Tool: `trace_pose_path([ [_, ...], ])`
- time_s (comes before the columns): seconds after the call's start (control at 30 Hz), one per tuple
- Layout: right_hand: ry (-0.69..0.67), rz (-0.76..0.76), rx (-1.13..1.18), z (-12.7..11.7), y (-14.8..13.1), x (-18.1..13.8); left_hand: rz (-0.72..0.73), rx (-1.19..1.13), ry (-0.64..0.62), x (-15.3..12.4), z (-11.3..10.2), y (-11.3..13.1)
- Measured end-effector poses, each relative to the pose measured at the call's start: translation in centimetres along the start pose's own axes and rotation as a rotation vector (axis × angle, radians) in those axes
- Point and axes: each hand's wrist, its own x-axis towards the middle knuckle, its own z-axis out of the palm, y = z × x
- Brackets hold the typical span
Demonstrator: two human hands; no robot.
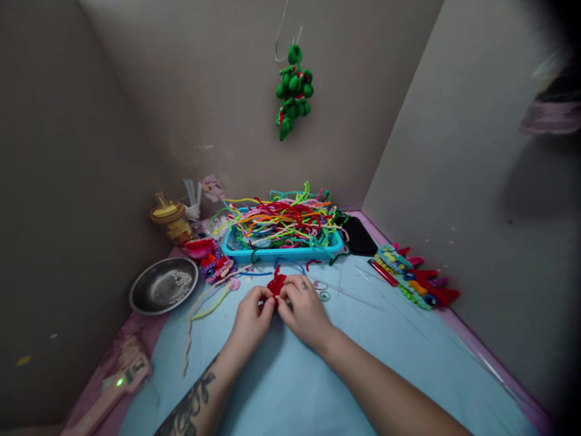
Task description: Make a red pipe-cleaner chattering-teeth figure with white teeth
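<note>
Between my two hands is a small red fuzzy piece (276, 284), which looks bent from pipe cleaner. My left hand (252, 316) pinches its lower left side with thumb and forefinger. On the other side, the fingers of my right hand (305, 309) are closed on it, partly covering it. A tiny pale bit shows at the fingertips, too small to name. Just beyond my hands lie a blue pipe cleaner (290, 264) and a short red one (313, 264). A round eye-like disc (324, 297) rests beside my right hand.
A blue tray (290, 253) heaped with colourful pipe cleaners stands at the back. To the left are a metal bowl (157, 303) with small white bits and a pink hot-glue gun (129, 378). A black phone (357, 236) and finished colourful fuzzy figures (420, 281) lie right.
</note>
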Motion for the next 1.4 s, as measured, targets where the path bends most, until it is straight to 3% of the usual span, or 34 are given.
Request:
trace_pose_path([
  [0.6,-0.002,0.014,-0.011,-0.2,-0.2,0.1,0.194,0.192,-0.041,-0.6,-0.3,0.9],
  [1.1,-0.077,-0.033,0.158,0.5,2.2,0.2,0.212,0.19,-0.064,0.0,-0.7,-0.2],
  [1.4,-0.049,-0.077,0.051,-0.8,2.0,0.7,0.304,0.27,-0.086,-0.1,-1.2,0.6],
])
